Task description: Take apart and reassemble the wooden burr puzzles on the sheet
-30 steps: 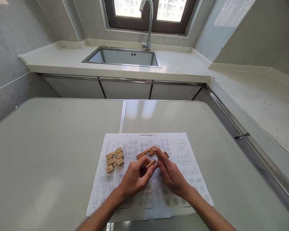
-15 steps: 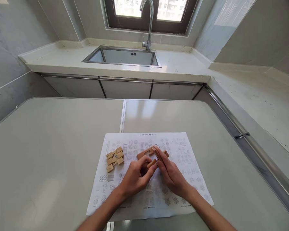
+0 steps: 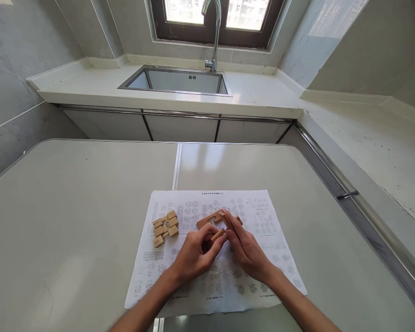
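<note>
Over a printed paper sheet (image 3: 193,276), my left hand (image 3: 198,251) is closed around a short reddish-brown wooden piece (image 3: 217,235). Close beside it on the right, my right hand (image 3: 247,251) grips a longer wooden piece (image 3: 227,220), held at a slant with the fingers along it. The fingertips of both hands nearly meet. Just beyond them lies a notched brown wooden piece (image 3: 204,218), partly hidden by the hands. Another wooden end (image 3: 239,221) shows behind my right fingers. A cluster of interlocked pale wooden blocks (image 3: 165,228) rests on the paper's left part.
The paper lies on a light table (image 3: 72,207) with a white seam down its middle. Beyond the table are a counter (image 3: 263,94), a sink (image 3: 180,80) and a faucet (image 3: 214,41) below a window. Another counter (image 3: 376,133) runs along the right.
</note>
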{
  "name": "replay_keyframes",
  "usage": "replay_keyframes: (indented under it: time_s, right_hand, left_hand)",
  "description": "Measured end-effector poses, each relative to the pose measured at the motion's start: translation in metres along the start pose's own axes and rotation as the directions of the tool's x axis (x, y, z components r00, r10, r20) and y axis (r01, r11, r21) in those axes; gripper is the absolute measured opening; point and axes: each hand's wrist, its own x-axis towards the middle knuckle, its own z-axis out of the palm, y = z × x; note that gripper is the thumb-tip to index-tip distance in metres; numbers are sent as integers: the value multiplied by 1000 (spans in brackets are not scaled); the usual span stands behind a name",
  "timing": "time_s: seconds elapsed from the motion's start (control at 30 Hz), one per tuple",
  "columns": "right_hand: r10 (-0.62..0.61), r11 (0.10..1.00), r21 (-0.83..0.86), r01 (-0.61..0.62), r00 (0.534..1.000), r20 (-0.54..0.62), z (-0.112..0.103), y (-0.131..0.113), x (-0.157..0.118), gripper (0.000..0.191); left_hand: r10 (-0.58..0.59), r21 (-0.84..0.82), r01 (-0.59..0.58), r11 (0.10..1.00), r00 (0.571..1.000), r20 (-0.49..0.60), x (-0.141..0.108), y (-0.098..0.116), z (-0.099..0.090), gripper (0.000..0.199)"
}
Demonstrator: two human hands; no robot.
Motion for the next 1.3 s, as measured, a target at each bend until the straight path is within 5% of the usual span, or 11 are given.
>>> replay_keyframes:
  time_s: [0.4,0.57,0.67,0.83,0.93,1.3]
  right_hand:
    - [7,1000,-26,-7,1000,-17,-4,-1,-1,58]
    - [120,993,48,-111,953,-277,-3,0,-1,55]
    - [48,993,-81,-87,917,-395,-5,-1,4,45]
    - [-196,931,-340,133,968,-159,-7,0,11,48]
    - [-242,893,-407,194,968,-68,-5,3,13,55]
    - [-152,900,-427,89,981,-117,-5,5,12,24]
  left_hand:
    - [-11,-55,9,998,999,-31,0,4,-2,30]
    - [-42,-125,21,992,985,-165,-2,5,-4,30]
    - [-53,-206,-3,978,963,-263,-3,3,-3,31]
    - [-92,-281,-6,960,938,-335,-1,3,-2,33]
    - [-92,-279,-3,960,941,-327,0,2,-3,33]
    - [-67,-275,9,961,977,-204,0,-4,-4,27]
